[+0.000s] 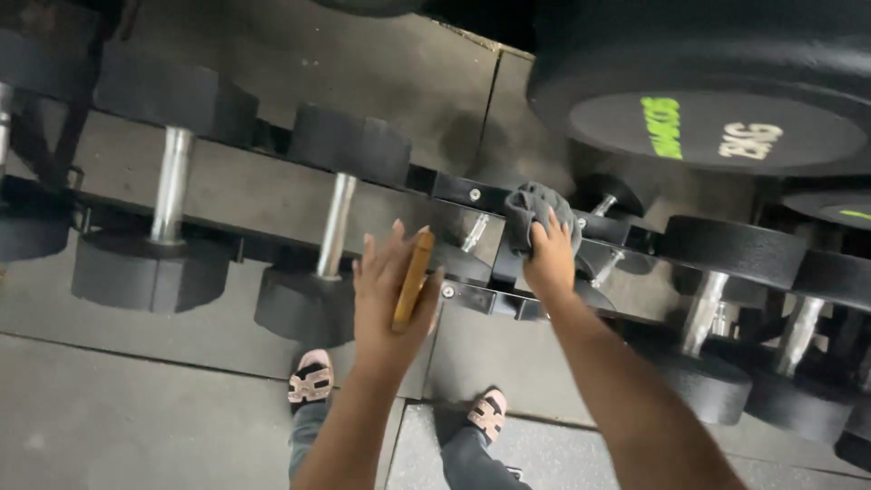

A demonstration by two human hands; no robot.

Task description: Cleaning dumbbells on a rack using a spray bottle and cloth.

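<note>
My left hand is spread out, palm side down, with a brown wooden stick-like handle lying across its fingers. My right hand grips a bunched grey cloth and presses it against the black metal frame of a dumbbell rack. Both hands hover over the middle joint of the rack, between black dumbbells with chrome grips.
Black dumbbells fill the rack left and right. A large black weight plate looms at the top right. My feet in pink sandals stand on the grey rubber floor below.
</note>
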